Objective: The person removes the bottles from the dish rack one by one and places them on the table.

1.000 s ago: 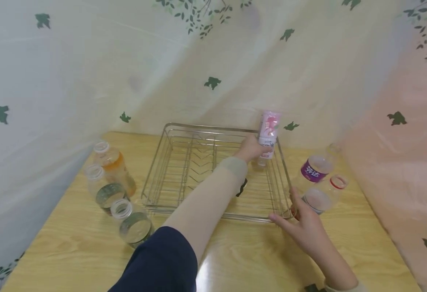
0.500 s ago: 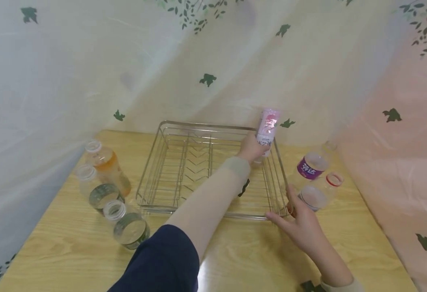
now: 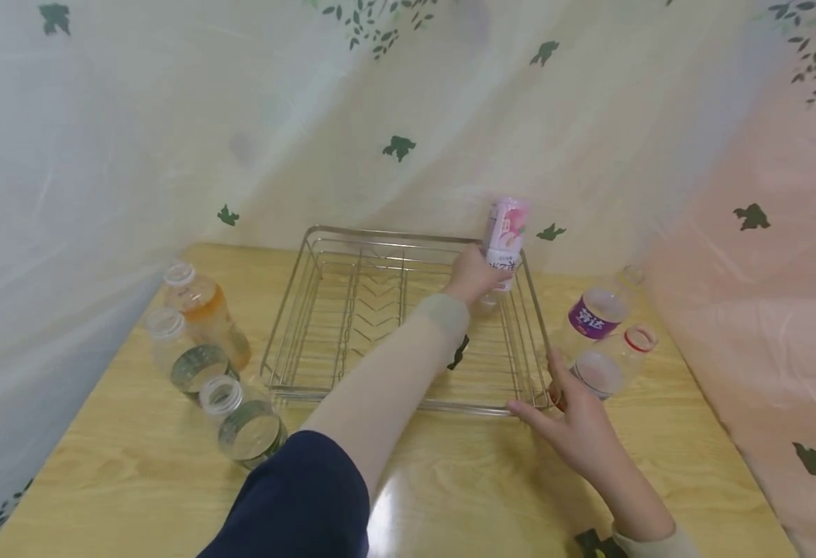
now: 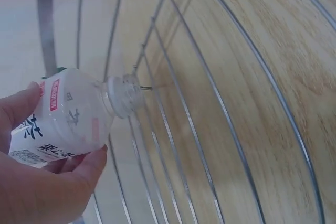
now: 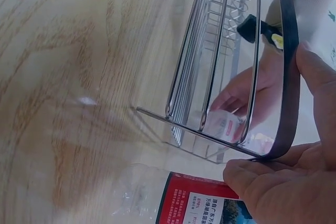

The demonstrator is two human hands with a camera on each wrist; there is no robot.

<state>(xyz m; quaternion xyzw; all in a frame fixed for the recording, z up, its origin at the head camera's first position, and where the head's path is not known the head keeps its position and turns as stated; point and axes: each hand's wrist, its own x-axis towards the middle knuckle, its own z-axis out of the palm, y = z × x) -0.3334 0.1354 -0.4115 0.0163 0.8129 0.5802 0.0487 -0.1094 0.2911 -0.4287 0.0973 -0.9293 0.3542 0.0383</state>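
My left hand (image 3: 476, 277) grips a plastic bottle (image 3: 508, 232) with a pink and white label, held upside down in the back right part of the wire dish rack (image 3: 394, 234). In the left wrist view the clear, capless neck (image 4: 125, 96) of this bottle points at the rack's wires, its tip overlapping them. My fingers and thumb wrap the label. At the rack's front right corner, my right hand (image 3: 585, 434) holds the rim between thumb and fingers. The right wrist view shows the thumb (image 5: 315, 72) on one side of that corner and fingertips (image 5: 239, 177) on the other.
Left of the rack stand an orange-banded bottle (image 3: 205, 310) and two clear bottles (image 3: 198, 368) with green labels. To the right are a purple-labelled bottle (image 3: 592, 316) and a red-rimmed bottle (image 3: 606, 372), close beside my right hand. A patterned curtain (image 3: 310, 116) hangs behind the table.
The bottle in my left hand has shifted slightly left and turned a little, showing its label differently. My right hand stays on the rack's corner. The head view has moved slightly.
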